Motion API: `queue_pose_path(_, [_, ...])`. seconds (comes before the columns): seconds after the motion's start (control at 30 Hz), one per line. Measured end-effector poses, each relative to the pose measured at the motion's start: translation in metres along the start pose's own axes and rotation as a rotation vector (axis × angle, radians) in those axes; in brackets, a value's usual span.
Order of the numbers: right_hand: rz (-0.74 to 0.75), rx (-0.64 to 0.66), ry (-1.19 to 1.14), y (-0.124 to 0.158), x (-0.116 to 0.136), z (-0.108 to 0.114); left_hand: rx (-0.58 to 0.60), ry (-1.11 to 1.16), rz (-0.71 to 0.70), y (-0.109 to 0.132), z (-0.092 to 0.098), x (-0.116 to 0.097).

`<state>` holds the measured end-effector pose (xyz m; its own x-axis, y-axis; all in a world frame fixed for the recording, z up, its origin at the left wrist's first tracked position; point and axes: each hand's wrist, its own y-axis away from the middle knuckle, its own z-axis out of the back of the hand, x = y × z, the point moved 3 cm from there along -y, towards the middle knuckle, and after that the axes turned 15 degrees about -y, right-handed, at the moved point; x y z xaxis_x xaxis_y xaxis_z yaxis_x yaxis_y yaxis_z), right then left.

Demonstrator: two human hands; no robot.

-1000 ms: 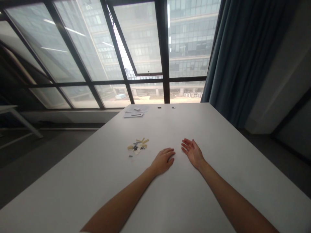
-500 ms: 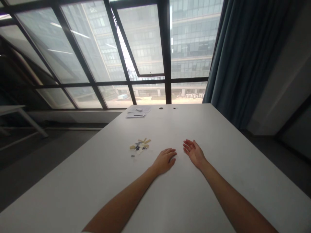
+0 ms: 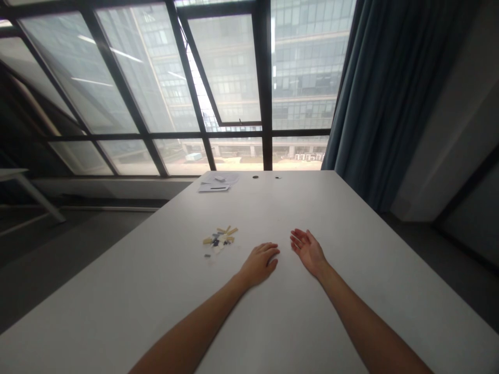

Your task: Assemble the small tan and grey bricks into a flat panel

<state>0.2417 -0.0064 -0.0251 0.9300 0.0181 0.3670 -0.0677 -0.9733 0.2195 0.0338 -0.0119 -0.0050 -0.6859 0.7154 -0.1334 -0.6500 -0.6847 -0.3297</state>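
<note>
My left hand [image 3: 259,264] rests palm down on the white table [image 3: 268,322], its fingers and thumb apart and holding nothing. To its right, my right hand [image 3: 309,251] lies with the palm turned up, fingers stretched and a little curled, with nothing in it. A small heap of flat pieces [image 3: 220,240] in tan, white, grey and dark colours lies beyond my left hand, to its left; neither hand touches it. One small grey piece [image 3: 207,255] sits apart from the heap on the near side.
Papers [image 3: 214,187] with small items on them lie at the far left of the table. A dark round disc [image 3: 255,177] and a small dark and white item [image 3: 278,177] are at the far edge. Windows stand behind, and a blue curtain [image 3: 351,114] hangs at the right.
The view has shifted slightly, so the table, heap and hands appear a little further left and lower. Both hands keep the same pose on the table.
</note>
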Motion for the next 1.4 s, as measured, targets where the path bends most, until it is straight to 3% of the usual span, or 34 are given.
queue_pose_path(0.57, [-0.01, -0.014, 0.011, -0.001, 0.002, 0.001, -0.011, 0.056, 0.005, -0.003, 0.002, 0.0])
queue_pose_path(0.63, [-0.016, -0.019, 0.017, -0.002, 0.002, 0.002, -0.053, 0.1, 0.062, -0.007, 0.001, 0.008])
queue_pose_path(0.77, [-0.04, -0.016, 0.033, -0.004, 0.003, 0.001, -0.119, 0.024, 0.31, -0.014, 0.002, 0.036])
queue_pose_path(0.97, [-0.053, -0.024, 0.039, -0.004, 0.002, 0.0, 0.06, -0.325, 0.565, -0.016, 0.027, 0.07])
queue_pose_path(1.13, [-0.04, -0.009, 0.057, -0.004, 0.002, -0.001, 0.078, -0.486, 0.754, -0.024, 0.041, 0.078])
queue_pose_path(1.27, [-0.021, 0.0, 0.086, -0.005, 0.003, -0.001, 0.049, -0.564, 0.8, -0.026, 0.036, 0.078])
queue_pose_path(1.4, [-0.047, -0.006, 0.062, -0.004, 0.004, -0.001, 0.031, -0.584, 0.758, -0.022, 0.028, 0.076])
